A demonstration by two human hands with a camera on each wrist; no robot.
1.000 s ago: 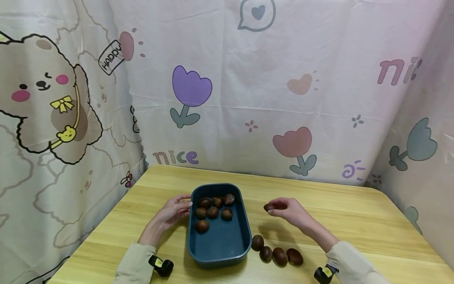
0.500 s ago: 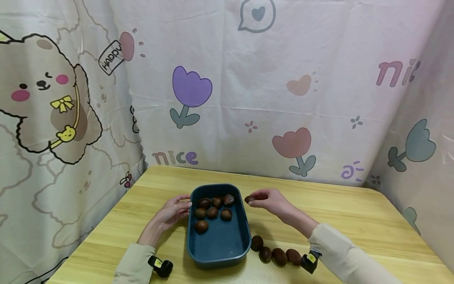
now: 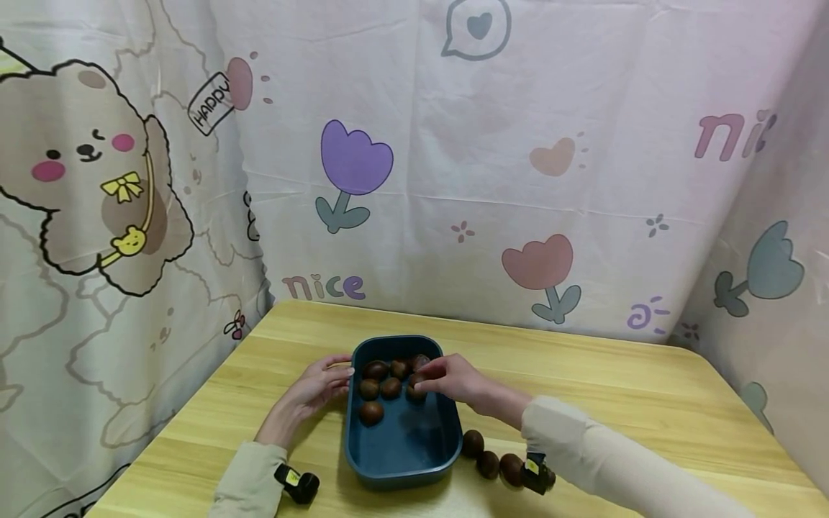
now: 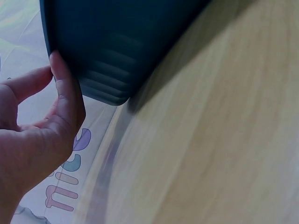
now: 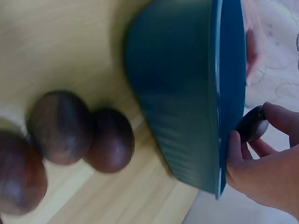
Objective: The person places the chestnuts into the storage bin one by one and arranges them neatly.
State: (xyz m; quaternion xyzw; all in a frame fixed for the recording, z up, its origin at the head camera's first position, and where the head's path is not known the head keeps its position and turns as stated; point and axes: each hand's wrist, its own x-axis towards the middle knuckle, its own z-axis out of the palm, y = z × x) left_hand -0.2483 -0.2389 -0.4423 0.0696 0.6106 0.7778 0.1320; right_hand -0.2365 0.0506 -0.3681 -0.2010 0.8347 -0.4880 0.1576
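Observation:
In the head view, a dark blue box [image 3: 404,442] sits on the table with several brown chestnuts [image 3: 371,413] inside, grouped toward its far end. My left hand [image 3: 317,388] holds the box's left rim; the left wrist view has the bent fingers [image 4: 65,93] against its wall, a fingertip at the rim. My right hand [image 3: 456,378] reaches over the right rim and pinches a chestnut [image 5: 254,123] between thumb and fingers. That chestnut overlaps others in the head view. Outside the box, right of its near corner, more chestnuts [image 3: 488,465] lie in a row, one partly hidden by the right wrist camera.
The light wooden table [image 3: 615,388] extends to both sides of the box. A printed curtain [image 3: 427,158] hangs behind it and along the left side. A black cable [image 3: 97,493] shows at the lower left.
My right hand has moved left with the chestnut, from above the table right of the box to over the box's inside. The left hand stays at the left rim.

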